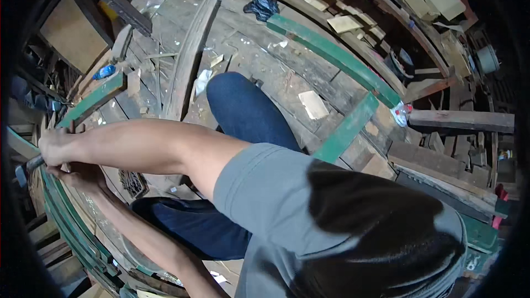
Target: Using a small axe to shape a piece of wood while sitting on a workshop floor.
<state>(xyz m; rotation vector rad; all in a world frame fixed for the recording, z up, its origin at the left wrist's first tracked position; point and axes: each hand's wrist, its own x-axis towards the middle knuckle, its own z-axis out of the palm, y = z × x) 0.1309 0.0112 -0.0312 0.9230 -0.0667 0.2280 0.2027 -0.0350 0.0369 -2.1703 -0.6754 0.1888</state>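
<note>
Tool (33,164) with a metal head, at the far left of the head view, juts outward from the right hand (53,146), whose grip is closed around its shaft. The left hand (83,177) lies just below, partly hidden by the right; whether its grip is apart or together cannot be told. The right forearm (124,144) crosses above a bent leg in blue trousers (243,102), and the grey sleeve (259,187) covers the upper arm.

A short green beam (95,99) slants down toward the right hand; contact between the two cannot be made out. A blue object (104,72) lies near the upper end of this beam. Below the hands, curved green strips (61,209) follow the rim of the view, and a cluster of thin dark pieces (133,183) sits beside the left forearm.

On the plank floor (248,55), a long grey timber (190,58) lies beyond the knee. Farther right are a long green beam (334,58), a flat pale offcut (313,105) and, at the top, a black plastic bag (261,5)
</note>
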